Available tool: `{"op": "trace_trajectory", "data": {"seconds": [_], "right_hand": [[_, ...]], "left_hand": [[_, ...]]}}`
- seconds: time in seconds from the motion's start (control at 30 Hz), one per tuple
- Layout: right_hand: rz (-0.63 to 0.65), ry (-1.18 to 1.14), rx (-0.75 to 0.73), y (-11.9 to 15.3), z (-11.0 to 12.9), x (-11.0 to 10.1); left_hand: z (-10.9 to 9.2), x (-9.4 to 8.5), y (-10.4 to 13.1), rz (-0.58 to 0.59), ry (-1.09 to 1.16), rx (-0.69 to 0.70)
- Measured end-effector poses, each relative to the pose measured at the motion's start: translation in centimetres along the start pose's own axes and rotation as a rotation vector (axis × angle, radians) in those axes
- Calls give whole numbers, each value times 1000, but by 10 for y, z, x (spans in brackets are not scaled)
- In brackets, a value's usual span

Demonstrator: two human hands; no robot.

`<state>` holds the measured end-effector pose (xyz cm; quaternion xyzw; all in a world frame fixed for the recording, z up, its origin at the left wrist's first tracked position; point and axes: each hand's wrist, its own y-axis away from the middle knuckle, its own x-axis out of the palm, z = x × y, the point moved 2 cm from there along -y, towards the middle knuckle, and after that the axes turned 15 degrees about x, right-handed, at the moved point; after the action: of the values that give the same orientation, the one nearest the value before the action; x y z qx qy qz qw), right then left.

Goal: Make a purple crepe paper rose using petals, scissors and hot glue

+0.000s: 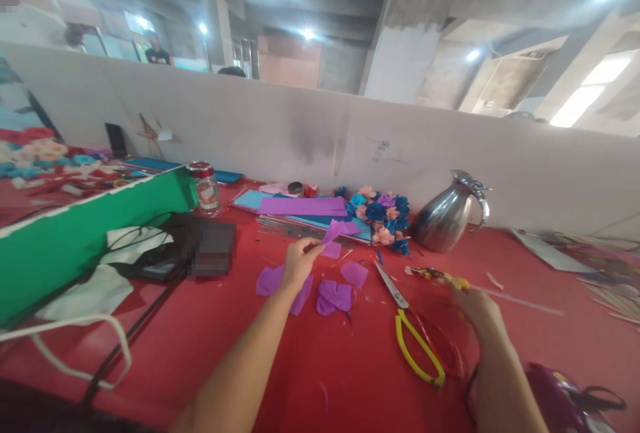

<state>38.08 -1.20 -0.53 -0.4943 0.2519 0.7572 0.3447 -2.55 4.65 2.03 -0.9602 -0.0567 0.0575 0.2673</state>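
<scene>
My left hand pinches a strip of purple crepe paper over the middle of the red table. Cut purple pieces lie around and below it. At the right, my right hand has its fingers at a small yellow-handled tool; the blurred fingers do not show whether they grip it. Between my hands lie large scissors with yellow handles, blades partly apart, untouched. Behind my left hand, a purple sheet rests on a stack of blue paper.
Paper flowers and a steel jug stand at the back. To the left are a glass jar, a green box, white cloth and cables. A dark purple object sits at the lower right. A pale partition runs behind the table.
</scene>
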Motion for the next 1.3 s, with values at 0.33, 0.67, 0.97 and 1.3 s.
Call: {"op": "trace_trajectory", "data": {"seconds": [0.33, 0.67, 0.97, 1.3], "right_hand": [[414, -583, -371, 95, 79, -18], [1045, -685, -506, 144, 103, -11], [1100, -633, -366, 154, 123, -7], [1112, -691, -372, 152, 132, -10]], "left_hand": [[-31, 31, 19, 389, 315, -20], [-46, 36, 26, 590, 448, -77], [-41, 35, 21, 558, 301, -23], [-40, 31, 17, 548, 183, 37]]}}
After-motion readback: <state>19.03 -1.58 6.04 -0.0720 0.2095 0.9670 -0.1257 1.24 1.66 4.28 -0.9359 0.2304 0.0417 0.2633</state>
